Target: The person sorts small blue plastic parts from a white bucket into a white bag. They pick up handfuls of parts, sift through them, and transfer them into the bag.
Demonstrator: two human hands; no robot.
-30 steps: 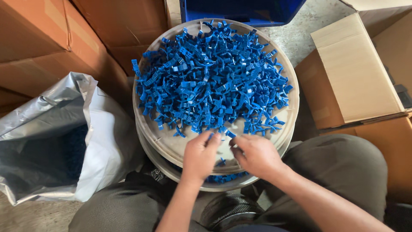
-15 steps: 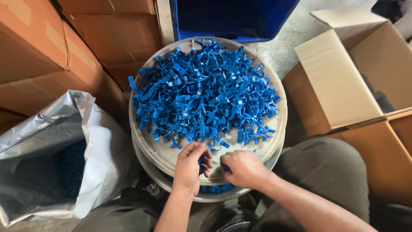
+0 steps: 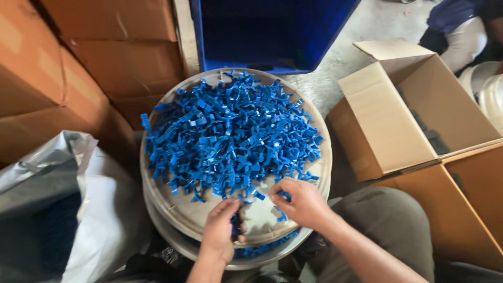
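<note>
Both hands have slid toward the near rim of the round tray since the earlier frames, and the view has tilted so that more of the far crate and the box on the right shows. Nearest, the left hand (image 3: 222, 230) lies over the tray's near edge with its fingers curled together around what looks like a few small blue plastic clips (image 3: 234, 222); how many it grips cannot be told. Just to its right, the right hand (image 3: 299, 202) has thumb and fingertips drawn together at the near fringe of the heap, pinching at a loose clip (image 3: 280, 195), with a bare patch of tray between the two hands.

From either hand the heap of blue clips (image 3: 230, 136) lies straight ahead, toward the far side, spread across the round cream tray (image 3: 181, 212), which sits on a second one like it. The right hand is nearer the heap's edge; the left sits a little lower, toward the rim.

At the near left stands an open silvery bag (image 3: 57, 183). On the right is an open cardboard box (image 3: 398, 120). Beyond the tray is a blue crate (image 3: 272, 31), with stacked brown cartons (image 3: 99, 47) at the far left. Another person's sleeve (image 3: 466, 42) shows at the far right.
</note>
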